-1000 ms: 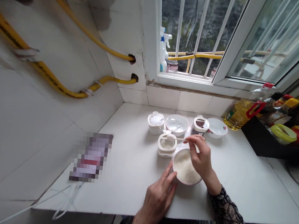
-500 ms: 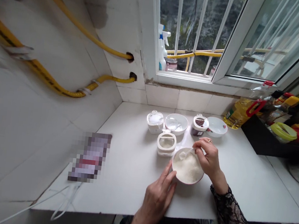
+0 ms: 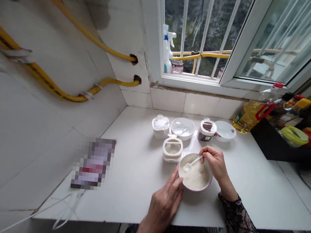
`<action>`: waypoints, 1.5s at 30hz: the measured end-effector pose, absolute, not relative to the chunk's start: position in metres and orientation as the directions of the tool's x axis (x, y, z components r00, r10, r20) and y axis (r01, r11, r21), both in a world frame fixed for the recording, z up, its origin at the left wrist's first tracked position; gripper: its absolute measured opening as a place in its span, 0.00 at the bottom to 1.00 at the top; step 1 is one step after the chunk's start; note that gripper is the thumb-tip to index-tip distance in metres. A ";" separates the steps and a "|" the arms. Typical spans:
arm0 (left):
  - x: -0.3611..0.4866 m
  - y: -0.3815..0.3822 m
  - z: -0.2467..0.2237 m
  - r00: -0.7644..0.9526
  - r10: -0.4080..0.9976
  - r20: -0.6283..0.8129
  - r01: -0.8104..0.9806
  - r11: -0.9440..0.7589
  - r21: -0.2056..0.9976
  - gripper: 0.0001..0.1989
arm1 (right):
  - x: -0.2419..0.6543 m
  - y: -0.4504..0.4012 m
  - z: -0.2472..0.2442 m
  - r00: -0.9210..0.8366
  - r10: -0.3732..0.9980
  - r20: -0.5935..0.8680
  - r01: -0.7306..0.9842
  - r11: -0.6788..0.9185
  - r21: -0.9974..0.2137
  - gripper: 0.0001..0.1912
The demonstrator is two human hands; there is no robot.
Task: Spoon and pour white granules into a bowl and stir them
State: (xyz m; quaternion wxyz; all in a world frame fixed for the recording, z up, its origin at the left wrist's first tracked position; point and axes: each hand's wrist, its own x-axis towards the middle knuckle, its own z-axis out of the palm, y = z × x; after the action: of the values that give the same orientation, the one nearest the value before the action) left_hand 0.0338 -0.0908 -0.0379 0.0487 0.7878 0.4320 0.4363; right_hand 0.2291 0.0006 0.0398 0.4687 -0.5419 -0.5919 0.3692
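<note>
The bowl point(image 3: 197, 175) stands between the tabletop's point(image 3: 127, 188) front and back edges, part-filled with white powder point(image 3: 196, 177). The left hand point(image 3: 162, 205), fingers extended and slightly spread, braces its left side. The right hand point(image 3: 216, 164) pinches the spoon point(image 3: 193, 164) between thumb and fingertips; the spoon's tip is at the powder, contact depth indeterminate. The open jar point(image 3: 172, 152), just beside the bowl toward the back-left corner, retains pale contents. Portioning appears under way; the remaining amount cannot be determined.
</note>
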 end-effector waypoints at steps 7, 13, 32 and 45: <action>0.034 -0.091 -0.036 0.245 0.729 0.639 0.638 -0.618 0.460 0.17 | 0.230 0.004 0.042 0.075 0.995 0.070 0.121 0.061 -0.991 0.07; 0.034 -0.090 -0.035 0.245 0.723 0.646 0.638 -0.622 0.454 0.17 | 0.232 0.006 0.040 0.106 0.994 0.036 0.069 0.029 -0.997 0.06; 0.034 -0.090 -0.041 0.241 0.724 0.647 0.648 -0.616 0.448 0.18 | 0.198 -0.003 0.051 -0.394 0.555 0.732 0.547 0.782 -0.299 0.15; 0.034 -0.091 -0.038 0.249 0.724 0.643 0.648 -0.618 0.445 0.17 | 0.223 -0.001 0.039 -0.350 0.701 0.621 0.626 0.669 -0.402 0.10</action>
State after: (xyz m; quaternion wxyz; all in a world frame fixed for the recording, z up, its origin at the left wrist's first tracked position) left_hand 0.0339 -0.0907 -0.0377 0.0443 0.7890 0.4346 0.4321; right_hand 0.2233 -0.0011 0.0390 0.4016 -0.4044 -0.8204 0.0471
